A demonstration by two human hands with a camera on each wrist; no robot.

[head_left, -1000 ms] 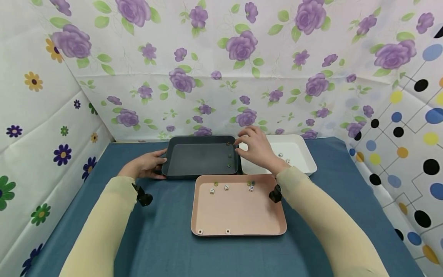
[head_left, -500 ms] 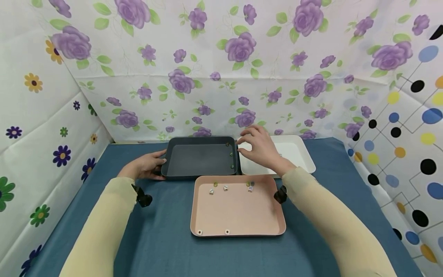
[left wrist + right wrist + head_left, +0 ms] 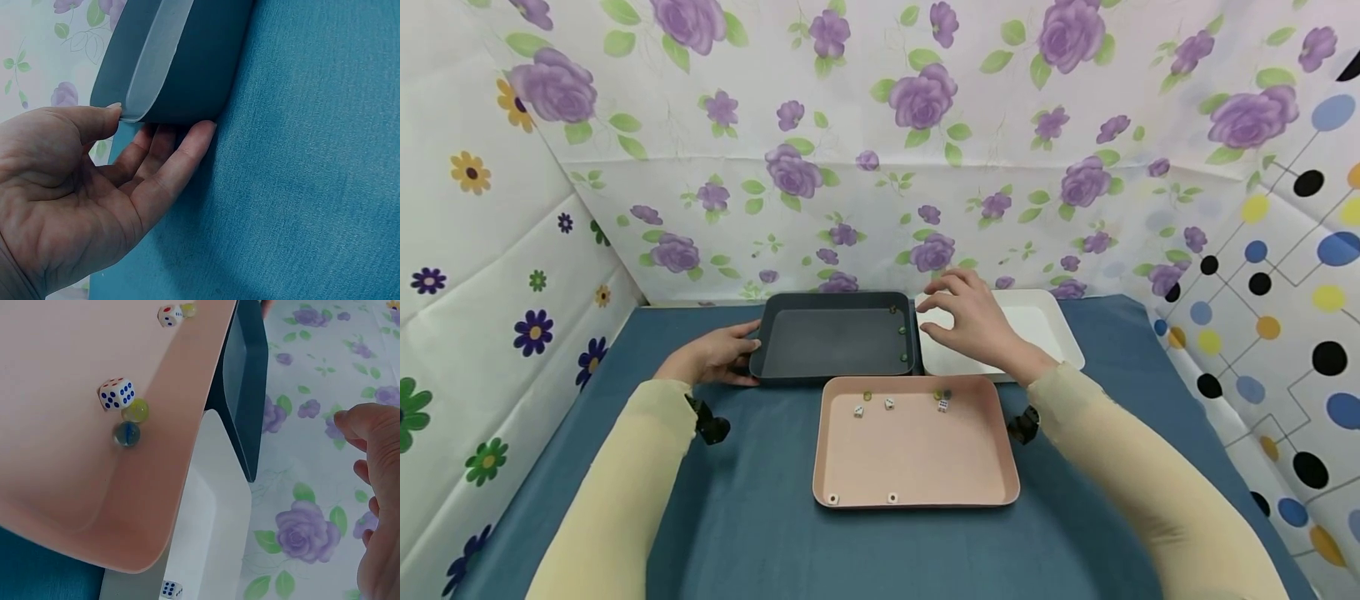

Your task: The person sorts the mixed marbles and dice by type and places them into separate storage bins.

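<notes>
My left hand holds the left end of the dark grey tray. In the left wrist view its thumb lies on the tray rim, with the other fingers against the outside wall below. Three small marbles lie along that tray's right side. Over the left part of the white tray hovers my right hand, fingers loosely bent and apart, nothing visible between them. The right wrist view shows a die in the white tray; my arm hides it in the head view.
In front stands a pink tray with several dice and marbles, including a yellow marble and a blue one. All trays rest on a blue cloth. A flowered curtain rises close behind.
My right hand has drawn slightly right, away from the dark tray, with its fingers more spread. Two marbles in that tray sit a little farther right. The left hand stays put.
</notes>
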